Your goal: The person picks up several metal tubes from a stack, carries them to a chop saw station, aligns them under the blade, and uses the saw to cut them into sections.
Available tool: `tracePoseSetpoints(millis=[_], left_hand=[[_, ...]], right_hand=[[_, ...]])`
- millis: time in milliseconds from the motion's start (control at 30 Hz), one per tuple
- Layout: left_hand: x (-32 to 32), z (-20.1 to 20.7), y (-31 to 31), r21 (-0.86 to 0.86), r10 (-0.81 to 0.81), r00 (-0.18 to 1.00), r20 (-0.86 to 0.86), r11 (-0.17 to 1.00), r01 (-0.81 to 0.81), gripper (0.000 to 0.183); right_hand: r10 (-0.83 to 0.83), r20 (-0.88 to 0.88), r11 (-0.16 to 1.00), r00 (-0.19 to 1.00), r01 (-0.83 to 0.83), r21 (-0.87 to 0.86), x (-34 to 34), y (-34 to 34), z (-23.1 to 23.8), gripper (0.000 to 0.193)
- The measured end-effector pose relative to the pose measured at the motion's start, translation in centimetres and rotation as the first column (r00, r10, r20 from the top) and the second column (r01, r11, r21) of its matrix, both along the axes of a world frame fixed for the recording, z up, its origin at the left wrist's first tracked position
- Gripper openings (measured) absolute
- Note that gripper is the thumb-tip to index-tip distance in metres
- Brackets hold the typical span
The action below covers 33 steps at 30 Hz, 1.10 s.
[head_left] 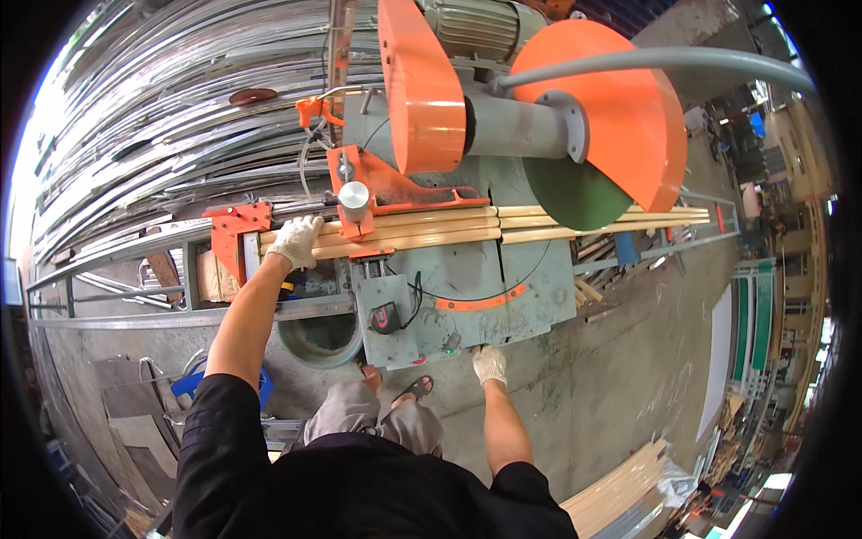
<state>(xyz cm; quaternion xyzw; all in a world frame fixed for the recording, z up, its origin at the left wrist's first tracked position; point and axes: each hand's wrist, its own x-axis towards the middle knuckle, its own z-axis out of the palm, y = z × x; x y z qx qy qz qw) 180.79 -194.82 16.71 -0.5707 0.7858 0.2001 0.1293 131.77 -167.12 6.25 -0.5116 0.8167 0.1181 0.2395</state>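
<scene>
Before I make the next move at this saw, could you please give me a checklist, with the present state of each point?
1. Left hand away from the blade: ok; it is on the tan bars, left of the clamp.
2. Right hand away from the blade: ok; it is at the front edge of the worktable.
3. Blade fully covered: not ok; its lower part shows below the orange guard.
4. Worktable free of loose items: not ok; what looks like a tape measure lies there.
5. Clamp tight on the bars: cannot tell.
6. Blade stopped: cannot tell from one still picture.
</scene>
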Motion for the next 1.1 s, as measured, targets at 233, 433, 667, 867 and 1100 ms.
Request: tracePoseSetpoints(millis=[233,433,667,867,1100], left_hand=[[-0.9,-2.6,1.8,-0.204,-0.009,0.999,0.036,0.979,0.016,0.058],[-1.1,-0.4,5.1,-0.386,-0.021,0.988,-0.153,0.922,-0.04,0.035],[0.3,7.8,14.6,-0.266,0.144,0.965,-0.217,0.943,-0.201,0.034],[5.3,9.6,37.1,-0.152,0.548,0.797,-0.255,0.791,-0.592,0.039],[-1.4,9.5,61.5,0.246,0.93,0.356,-0.087,0.367,-0.897,0.059]], right_hand=[[-0.059,0.07,0.998,0.996,0.061,-0.029,-0.7,0.1,0.5,0.052],[-0.011,0.044,0.992,0.999,0.005,0.128,-1.2,0.3,0.8,0.046],[-0.094,0.161,0.996,0.982,0.094,0.011,-4.3,3.4,2.9,0.039],[-0.017,0.265,0.976,0.964,-0.042,0.212,-4.9,8.0,0.0,0.042],[-0.039,0.312,0.96,0.949,-0.051,0.275,-13.3,17.1,-8.2,0.034]])
